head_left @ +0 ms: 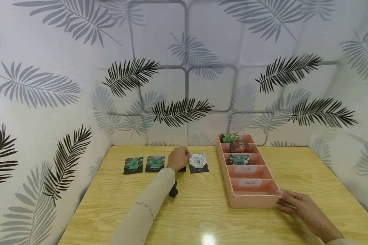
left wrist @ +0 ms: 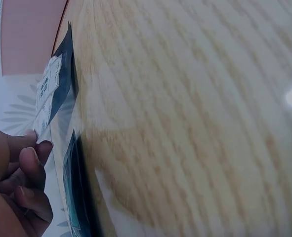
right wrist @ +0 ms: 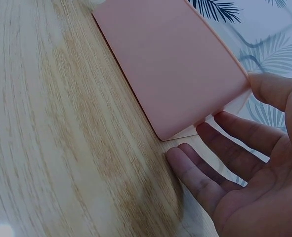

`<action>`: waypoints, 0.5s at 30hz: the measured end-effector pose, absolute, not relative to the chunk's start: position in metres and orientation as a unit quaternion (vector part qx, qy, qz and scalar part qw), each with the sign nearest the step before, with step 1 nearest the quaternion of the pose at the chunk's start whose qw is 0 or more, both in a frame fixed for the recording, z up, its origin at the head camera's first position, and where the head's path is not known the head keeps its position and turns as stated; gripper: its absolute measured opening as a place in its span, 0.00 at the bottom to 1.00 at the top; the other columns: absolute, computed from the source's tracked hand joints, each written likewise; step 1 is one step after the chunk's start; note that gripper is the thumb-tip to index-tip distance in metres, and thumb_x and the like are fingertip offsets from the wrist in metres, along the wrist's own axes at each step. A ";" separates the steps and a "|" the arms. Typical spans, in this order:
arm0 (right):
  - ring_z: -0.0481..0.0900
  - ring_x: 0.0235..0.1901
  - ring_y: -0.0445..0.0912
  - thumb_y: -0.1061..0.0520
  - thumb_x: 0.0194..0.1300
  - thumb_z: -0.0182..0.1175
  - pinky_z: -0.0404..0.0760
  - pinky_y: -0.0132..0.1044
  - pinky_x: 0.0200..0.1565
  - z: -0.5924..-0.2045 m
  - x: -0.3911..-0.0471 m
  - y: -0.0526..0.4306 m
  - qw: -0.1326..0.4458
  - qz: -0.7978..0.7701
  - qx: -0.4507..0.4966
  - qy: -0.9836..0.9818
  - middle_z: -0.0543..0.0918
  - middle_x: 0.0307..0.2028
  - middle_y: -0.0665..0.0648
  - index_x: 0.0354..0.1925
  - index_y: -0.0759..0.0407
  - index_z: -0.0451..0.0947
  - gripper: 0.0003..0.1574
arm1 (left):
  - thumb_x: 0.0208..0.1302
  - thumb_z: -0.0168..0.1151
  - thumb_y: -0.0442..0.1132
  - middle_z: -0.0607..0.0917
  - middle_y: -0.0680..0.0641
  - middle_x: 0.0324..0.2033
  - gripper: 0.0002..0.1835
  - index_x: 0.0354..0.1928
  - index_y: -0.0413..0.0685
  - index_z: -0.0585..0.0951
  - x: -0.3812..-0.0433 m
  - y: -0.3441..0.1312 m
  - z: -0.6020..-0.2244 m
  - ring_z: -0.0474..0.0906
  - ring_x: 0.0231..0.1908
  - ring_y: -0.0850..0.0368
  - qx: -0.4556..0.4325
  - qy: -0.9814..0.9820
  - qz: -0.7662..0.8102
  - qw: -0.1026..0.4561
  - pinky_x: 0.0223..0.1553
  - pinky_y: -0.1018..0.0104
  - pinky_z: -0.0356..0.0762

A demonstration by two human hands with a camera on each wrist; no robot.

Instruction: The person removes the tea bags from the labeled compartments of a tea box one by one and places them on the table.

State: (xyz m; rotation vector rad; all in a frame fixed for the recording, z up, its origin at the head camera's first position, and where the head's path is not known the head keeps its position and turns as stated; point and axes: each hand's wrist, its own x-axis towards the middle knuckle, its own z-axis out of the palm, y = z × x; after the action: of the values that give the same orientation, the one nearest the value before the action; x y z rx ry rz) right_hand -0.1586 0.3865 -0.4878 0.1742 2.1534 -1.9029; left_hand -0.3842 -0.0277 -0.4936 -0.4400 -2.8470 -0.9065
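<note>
My left hand (head_left: 178, 158) pinches the upper left corner of a white-and-black tea sachet (head_left: 198, 163) between thumb and forefinger. In the left wrist view, that sachet (left wrist: 49, 91) tilts up from the table at the pinched end. Another sachet (left wrist: 75, 190) lies below the hand there, mostly covered by it in the head view. My right hand (head_left: 303, 211) holds the near right corner of a pink divided box (head_left: 253, 201). In the right wrist view, its thumb (right wrist: 274, 90) rests at the rim and fingertips touch the side wall.
Two dark sachets with green labels, one outer (head_left: 133, 165) and one inner (head_left: 155, 163), lie to the left. The box's back compartments hold green packets (head_left: 230, 137), red packets (head_left: 240, 147) and a dark sachet (head_left: 240, 159). Paper labels (head_left: 245, 169) mark the front compartments. A leaf-patterned wall (head_left: 202, 85) stands behind.
</note>
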 end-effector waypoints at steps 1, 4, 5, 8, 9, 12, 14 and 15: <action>0.87 0.49 0.45 0.45 0.82 0.52 0.82 0.44 0.55 -0.488 -0.159 0.386 0.129 -0.654 0.061 0.743 0.84 0.53 0.53 0.71 0.81 0.60 0.43 | 0.74 0.64 0.41 0.88 0.48 0.32 0.08 0.40 0.45 0.88 -0.384 -0.028 -0.494 0.80 0.24 0.57 -0.145 -0.941 -0.299 0.059 0.28 0.57 0.81; 0.87 0.49 0.45 0.45 0.81 0.52 0.82 0.44 0.54 -0.488 -0.159 0.383 0.126 -0.652 0.067 0.744 0.84 0.53 0.53 0.71 0.81 0.59 0.43 | 0.74 0.65 0.41 0.88 0.47 0.34 0.08 0.43 0.44 0.88 -0.383 -0.031 -0.494 0.82 0.27 0.55 -0.148 -0.941 -0.301 0.056 0.31 0.55 0.82; 0.87 0.49 0.44 0.45 0.81 0.52 0.82 0.44 0.55 -0.488 -0.159 0.383 0.127 -0.652 0.066 0.744 0.84 0.53 0.53 0.71 0.81 0.59 0.43 | 0.74 0.65 0.41 0.88 0.46 0.35 0.08 0.43 0.44 0.88 -0.383 -0.032 -0.494 0.83 0.28 0.55 -0.148 -0.940 -0.302 0.057 0.32 0.55 0.83; 0.87 0.49 0.45 0.45 0.81 0.52 0.82 0.44 0.55 -0.489 -0.159 0.382 0.129 -0.656 0.063 0.741 0.84 0.53 0.52 0.71 0.81 0.61 0.42 | 0.73 0.65 0.40 0.88 0.47 0.34 0.07 0.42 0.45 0.87 -0.382 -0.035 -0.493 0.82 0.27 0.55 -0.147 -0.937 -0.311 0.059 0.31 0.55 0.82; 0.87 0.49 0.45 0.45 0.81 0.53 0.82 0.44 0.54 -0.489 -0.159 0.382 0.130 -0.659 0.063 0.738 0.85 0.52 0.52 0.70 0.80 0.63 0.41 | 0.73 0.66 0.40 0.87 0.48 0.33 0.06 0.41 0.45 0.87 -0.382 -0.036 -0.493 0.81 0.27 0.55 -0.148 -0.936 -0.315 0.060 0.30 0.56 0.81; 0.87 0.49 0.45 0.46 0.82 0.52 0.82 0.44 0.54 -0.489 -0.159 0.384 0.134 -0.663 0.055 0.735 0.85 0.52 0.51 0.69 0.77 0.67 0.37 | 0.73 0.65 0.41 0.86 0.50 0.31 0.06 0.39 0.47 0.86 -0.381 -0.038 -0.491 0.79 0.25 0.58 -0.157 -0.931 -0.323 0.067 0.28 0.59 0.79; 0.87 0.49 0.45 0.46 0.82 0.52 0.82 0.44 0.54 -0.488 -0.159 0.385 0.134 -0.665 0.052 0.733 0.85 0.52 0.51 0.68 0.76 0.69 0.35 | 0.74 0.64 0.42 0.86 0.51 0.30 0.07 0.39 0.48 0.87 -0.381 -0.039 -0.488 0.79 0.25 0.59 -0.166 -0.928 -0.325 0.074 0.28 0.60 0.79; 0.87 0.49 0.45 0.46 0.82 0.52 0.82 0.44 0.54 -0.488 -0.159 0.385 0.135 -0.664 0.053 0.733 0.85 0.51 0.51 0.68 0.76 0.70 0.35 | 0.75 0.64 0.42 0.86 0.51 0.30 0.08 0.39 0.48 0.87 -0.380 -0.038 -0.486 0.79 0.25 0.59 -0.172 -0.927 -0.325 0.078 0.28 0.61 0.79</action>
State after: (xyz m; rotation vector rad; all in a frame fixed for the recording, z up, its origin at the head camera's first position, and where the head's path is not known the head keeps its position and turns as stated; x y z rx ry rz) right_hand -0.1591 0.3851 -0.4881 0.1537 2.1250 -1.9252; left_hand -0.3799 -0.0382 -0.4864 -0.5142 -2.7756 -0.9740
